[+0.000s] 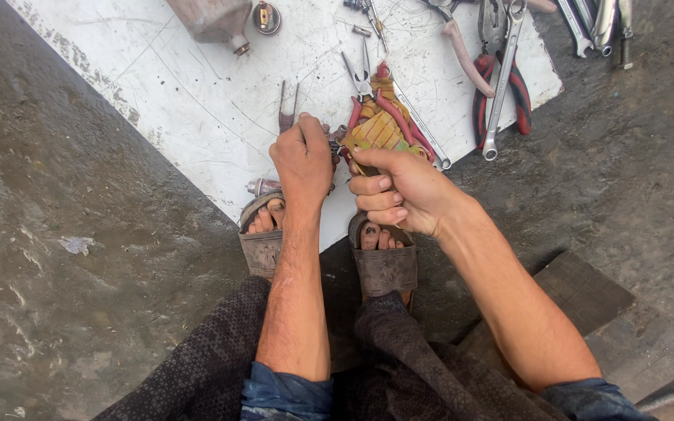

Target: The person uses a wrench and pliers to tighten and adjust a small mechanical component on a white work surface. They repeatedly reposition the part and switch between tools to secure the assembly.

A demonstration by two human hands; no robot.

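Yellow wound coil (380,129) with stiff red wires looks heavy; right hand (403,191) closed under it, left hand (303,160) fisted on a small tool (barely visible).

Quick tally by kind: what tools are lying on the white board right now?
Pliers: 3 (needle-nose pliers, red-handled pliers, small rusty pliers)
Spanners: 1 (long spanner)
Total: 4 clearly seen. The left hand and right hand grip a yellow and red part.

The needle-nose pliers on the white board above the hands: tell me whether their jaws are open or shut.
Shut. The needle-nose pliers lie flat on the white board, tips together in one point, while their handles spread apart toward the right hand.
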